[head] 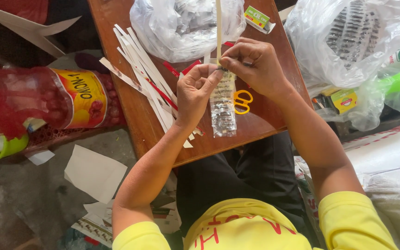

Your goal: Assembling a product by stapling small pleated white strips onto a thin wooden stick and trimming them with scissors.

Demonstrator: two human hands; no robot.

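Here, both hands meet at one spot.
Left hand (195,92): grip pinching the clear packet (223,106) top, steadying it.
Right hand (253,65): grip pinching the paper strip (218,28) onto it.
Packet: hangs above the worktop (265,115), beside yellow scissors (242,102).

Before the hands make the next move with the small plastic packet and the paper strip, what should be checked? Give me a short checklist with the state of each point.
1. Both hands on the top of the packet: ok. The left hand and right hand pinch the upper end of the clear plastic packet.
2. Paper strip at the packet top: ok. The strip stands up from the pinch.
3. Strip folded squarely over the edge: cannot tell, fingers hide it.
4. Stapler in hand: cannot tell.
5. Scissors out of the way: ok. The yellow scissors lie on the wooden table, right of the packet.
6. Spare strips near: ok. The pile of strips lies left of the hands.
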